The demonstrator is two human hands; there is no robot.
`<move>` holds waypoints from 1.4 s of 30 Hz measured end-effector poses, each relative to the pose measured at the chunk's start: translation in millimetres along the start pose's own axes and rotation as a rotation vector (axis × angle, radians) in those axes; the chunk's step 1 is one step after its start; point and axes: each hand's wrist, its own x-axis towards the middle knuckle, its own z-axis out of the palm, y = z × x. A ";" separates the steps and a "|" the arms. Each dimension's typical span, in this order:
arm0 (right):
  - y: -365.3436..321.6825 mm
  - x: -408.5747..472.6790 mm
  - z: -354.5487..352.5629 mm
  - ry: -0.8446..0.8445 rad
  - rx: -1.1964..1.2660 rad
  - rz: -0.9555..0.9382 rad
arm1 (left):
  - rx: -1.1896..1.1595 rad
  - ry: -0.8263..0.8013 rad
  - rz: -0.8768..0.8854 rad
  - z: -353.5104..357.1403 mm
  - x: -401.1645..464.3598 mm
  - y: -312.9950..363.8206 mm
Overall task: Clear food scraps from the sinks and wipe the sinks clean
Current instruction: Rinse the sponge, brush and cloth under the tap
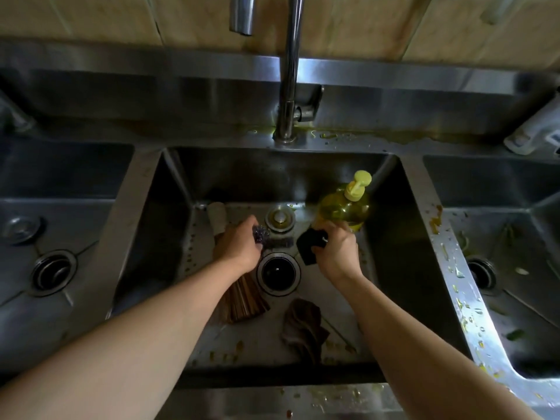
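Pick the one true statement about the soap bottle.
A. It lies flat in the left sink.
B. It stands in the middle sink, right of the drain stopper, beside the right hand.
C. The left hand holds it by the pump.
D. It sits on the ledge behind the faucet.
B: the soap bottle stands in the middle sink, right of the drain stopper, with the right hand at its base.

One head-worn view — looking steeply down, close over the middle sink (pixel 394 189) — no second view.
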 end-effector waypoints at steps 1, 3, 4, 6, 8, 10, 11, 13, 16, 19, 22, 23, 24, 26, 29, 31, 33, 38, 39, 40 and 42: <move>-5.8 0.0 -2.4 0.062 0.035 -0.025 | -0.004 0.038 0.008 -5.5 1.1 4.7; -14.1 1.2 -2.6 0.241 0.119 -0.093 | -0.071 0.186 0.040 -11.0 5.1 11.2; -13.9 2.1 0.3 0.303 0.136 -0.118 | -0.109 0.242 0.052 -9.5 6.4 11.1; -5.6 3.5 10.9 0.135 -0.021 -0.094 | -0.065 0.149 0.030 3.2 6.0 2.4; 11.4 -0.1 26.8 -0.165 -0.277 0.052 | 0.052 -0.024 -0.073 24.2 2.1 -12.9; 21.9 -1.9 33.5 -0.189 -0.259 0.118 | 0.035 -0.030 -0.138 36.0 1.0 -21.4; 21.8 0.6 33.8 -0.157 -0.222 0.097 | 0.016 -0.007 -0.132 36.4 2.4 -21.8; 19.1 2.9 32.0 -0.109 -0.233 0.022 | 0.011 0.010 -0.096 31.8 3.4 -16.7; 8.1 9.3 24.1 -0.021 -0.135 -0.061 | -0.013 0.048 -0.031 14.0 4.3 -5.7; -10.6 12.3 14.6 0.137 0.010 -0.151 | -0.049 0.114 0.026 -4.1 6.9 6.0; -10.1 14.3 19.3 0.158 -0.011 -0.151 | -0.036 0.128 0.028 -5.7 6.0 6.0; -4.3 14.0 24.5 0.049 -0.124 -0.078 | -0.004 0.105 0.006 -2.8 4.6 2.6; 3.4 11.5 29.9 -0.072 -0.255 0.012 | 0.020 0.081 -0.030 1.4 2.7 -1.7; 15.2 3.2 33.9 -0.170 -0.368 0.097 | 0.001 0.056 -0.081 8.3 -0.3 -9.3; 22.1 0.1 36.1 -0.117 -0.302 0.041 | -0.051 0.068 -0.063 9.5 -0.4 -15.2; 23.5 -1.4 37.2 -0.112 -0.248 0.063 | -0.081 0.059 -0.065 6.8 -1.0 -17.2; 22.0 -2.1 36.7 -0.136 -0.158 0.085 | -0.111 0.049 -0.066 2.8 -3.1 -18.4; 8.4 -1.0 28.3 -0.280 -0.140 0.047 | -0.200 0.059 -0.025 -9.7 -9.9 -14.9; 4.6 -0.6 26.4 -0.306 -0.131 0.050 | -0.235 0.062 -0.019 -12.1 -11.6 -14.0; 0.8 -0.7 24.5 -0.331 -0.125 0.057 | -0.282 0.064 -0.012 -14.8 -13.3 -12.9; -5.7 -1.0 20.4 -0.380 -0.120 0.067 | -0.387 0.056 -0.002 -21.1 -16.3 -9.4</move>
